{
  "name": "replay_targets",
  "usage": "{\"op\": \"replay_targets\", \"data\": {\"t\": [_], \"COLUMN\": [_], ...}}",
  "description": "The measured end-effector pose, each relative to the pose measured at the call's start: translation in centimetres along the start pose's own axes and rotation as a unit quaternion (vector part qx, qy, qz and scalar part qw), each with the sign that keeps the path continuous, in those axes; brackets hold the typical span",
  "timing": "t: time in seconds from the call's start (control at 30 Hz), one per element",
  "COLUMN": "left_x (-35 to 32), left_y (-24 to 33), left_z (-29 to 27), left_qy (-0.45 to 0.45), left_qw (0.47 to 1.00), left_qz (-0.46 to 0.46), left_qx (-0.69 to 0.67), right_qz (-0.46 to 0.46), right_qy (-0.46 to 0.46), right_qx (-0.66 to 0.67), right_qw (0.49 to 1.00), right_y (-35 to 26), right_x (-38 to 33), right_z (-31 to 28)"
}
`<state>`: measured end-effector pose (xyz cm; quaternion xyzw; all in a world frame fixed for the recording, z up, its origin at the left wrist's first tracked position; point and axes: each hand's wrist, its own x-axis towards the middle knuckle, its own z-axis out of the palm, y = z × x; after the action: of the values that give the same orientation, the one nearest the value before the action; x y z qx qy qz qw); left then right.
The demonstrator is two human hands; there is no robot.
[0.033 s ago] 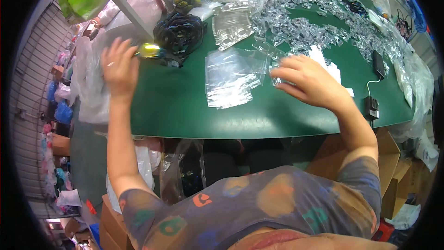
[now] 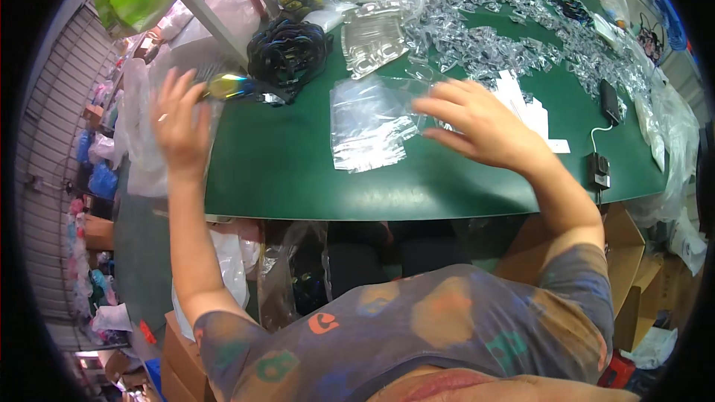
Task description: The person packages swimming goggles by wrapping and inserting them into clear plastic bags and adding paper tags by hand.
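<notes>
My left hand (image 2: 179,123) is raised at the left end of the green table (image 2: 298,171), fingers spread and holding nothing. A pair of sunglasses with a yellow mirrored lens (image 2: 227,87) lies just right of its fingertips; I cannot tell if they touch. Behind the sunglasses sits a heap of black sunglasses (image 2: 287,52). My right hand (image 2: 484,126) rests with fingers stretched out on the right edge of a flat pile of clear plastic bags (image 2: 372,123).
Another stack of clear bags (image 2: 372,37) lies farther back. Several small bagged items (image 2: 506,37) cover the far right of the table. White paper slips (image 2: 532,112), a black phone (image 2: 609,100) and a small black box on a white cable (image 2: 598,171) lie right. Cardboard boxes (image 2: 625,253) stand below.
</notes>
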<state>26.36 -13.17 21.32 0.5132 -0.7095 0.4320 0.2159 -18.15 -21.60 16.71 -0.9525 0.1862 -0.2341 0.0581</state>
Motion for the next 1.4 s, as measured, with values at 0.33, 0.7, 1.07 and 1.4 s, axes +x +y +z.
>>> {"op": "replay_targets", "data": {"t": [0.33,0.7,1.07,1.4], "left_x": [-9.1,-16.4,-14.2,-13.3], "left_y": [15.1,26.2,23.7,24.1], "left_z": [-12.0,-8.8,-8.9,-8.2], "left_qy": [-0.168,-0.08,-0.011,-0.009], "left_qw": [0.911,0.117,0.353,0.34], "left_qz": [-0.22,-0.613,-0.536,-0.52], "left_qx": [-0.307,-0.777,-0.767,-0.783], "right_qz": [0.037,0.23,0.241,0.23], "right_qy": [-0.047,-0.001,-0.099,-0.025], "right_qx": [0.523,-0.091,-0.144,-0.193], "right_qw": [0.85,0.969,0.955,0.954], "right_y": [-11.2,8.2,15.4,12.0], "right_x": [1.8,0.7,2.3,2.8], "right_z": [13.1,7.3,10.1,7.6]}}
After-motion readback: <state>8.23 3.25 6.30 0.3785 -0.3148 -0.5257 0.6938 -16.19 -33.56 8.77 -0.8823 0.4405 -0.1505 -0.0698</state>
